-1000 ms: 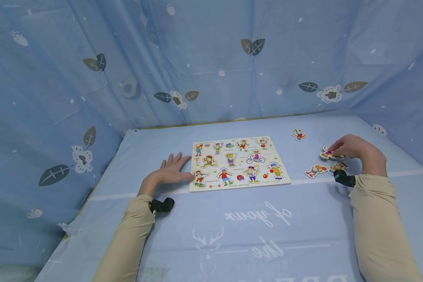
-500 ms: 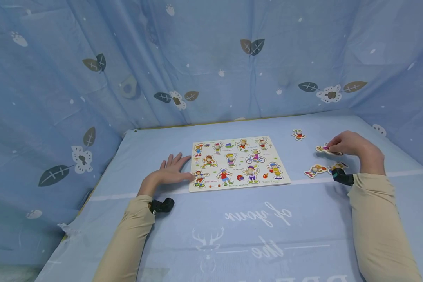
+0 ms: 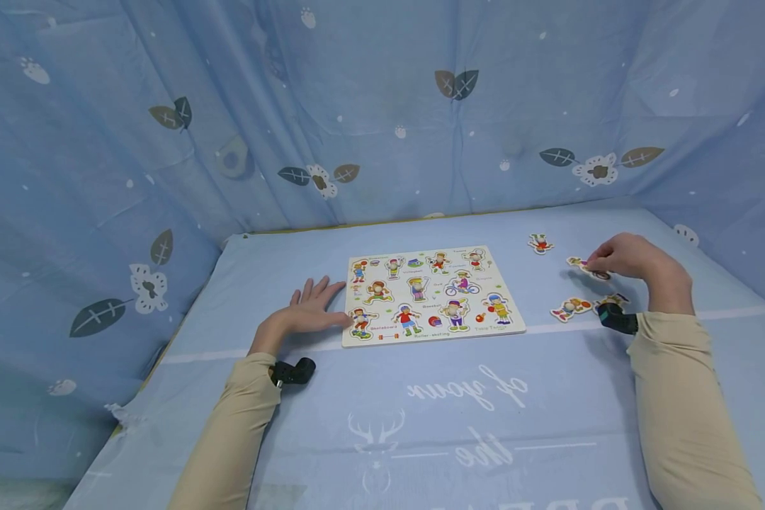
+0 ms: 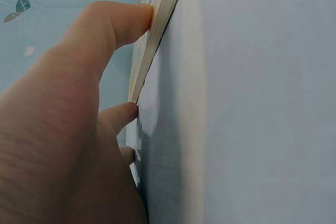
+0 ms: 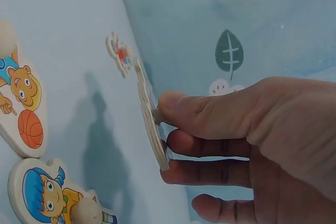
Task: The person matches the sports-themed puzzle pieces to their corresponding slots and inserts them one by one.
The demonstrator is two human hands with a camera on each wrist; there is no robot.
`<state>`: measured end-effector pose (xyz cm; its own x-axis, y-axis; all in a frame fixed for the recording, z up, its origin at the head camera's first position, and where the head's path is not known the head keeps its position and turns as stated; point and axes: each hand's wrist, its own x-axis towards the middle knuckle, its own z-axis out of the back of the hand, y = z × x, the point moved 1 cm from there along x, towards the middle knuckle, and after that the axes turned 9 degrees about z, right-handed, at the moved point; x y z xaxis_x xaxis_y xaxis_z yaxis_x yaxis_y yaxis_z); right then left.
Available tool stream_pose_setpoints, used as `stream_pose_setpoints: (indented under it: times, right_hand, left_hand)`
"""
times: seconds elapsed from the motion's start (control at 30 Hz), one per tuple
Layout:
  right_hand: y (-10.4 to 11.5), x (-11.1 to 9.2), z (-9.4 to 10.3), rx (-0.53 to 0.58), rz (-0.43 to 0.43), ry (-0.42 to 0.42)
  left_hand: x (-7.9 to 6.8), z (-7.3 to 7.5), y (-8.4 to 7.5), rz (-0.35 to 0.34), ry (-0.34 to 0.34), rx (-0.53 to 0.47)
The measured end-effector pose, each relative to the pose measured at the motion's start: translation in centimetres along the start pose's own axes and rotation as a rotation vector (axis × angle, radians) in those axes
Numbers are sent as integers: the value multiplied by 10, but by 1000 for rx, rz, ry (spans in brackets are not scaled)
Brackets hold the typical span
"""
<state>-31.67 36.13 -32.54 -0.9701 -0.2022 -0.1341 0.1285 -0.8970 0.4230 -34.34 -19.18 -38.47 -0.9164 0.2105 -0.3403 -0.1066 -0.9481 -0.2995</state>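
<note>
My right hand (image 3: 634, 258) pinches a wooden puzzle piece (image 5: 149, 121) by its knob. That piece is seen edge-on in the right wrist view, off the tablecloth with its shadow to the left. My left hand (image 3: 302, 312) lies with fingers spread at the left side of the puzzle board (image 3: 511, 328). Its thumb (image 4: 134, 19) and fingertips touch the board's edge. Below the right hand lie a basketball-player piece (image 5: 23, 103) and a blue-haired figure piece (image 5: 44, 192), the latter partly behind the wrist camera in the head view.
Another figure piece (image 3: 540, 244) lies farther back, between the board and the right hand. A patterned blue curtain (image 3: 382, 142) hangs behind the table. The light blue tablecloth (image 3: 459, 439) carries white lettering and a deer print. Black cameras sit on both wrists.
My right hand has lifted the puzzle piece and carried it slightly left and away from me, above the other two pieces. The left hand and the board have stayed put.
</note>
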Motion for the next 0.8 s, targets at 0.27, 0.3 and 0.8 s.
stream_pose_setpoints:
  times: [0.27,0.3,0.8]
  right_hand:
    - [2,-2,2,13,-17,-16]
    - [3,-2,2,15,-18,-19]
    - [12,-1,5,-6,-13,-41]
  left_hand:
    - [-1,0,0,6,4,-7]
    - [-1,-1,0,6,3,-7]
    - [1,0,1,-6,3,-13]
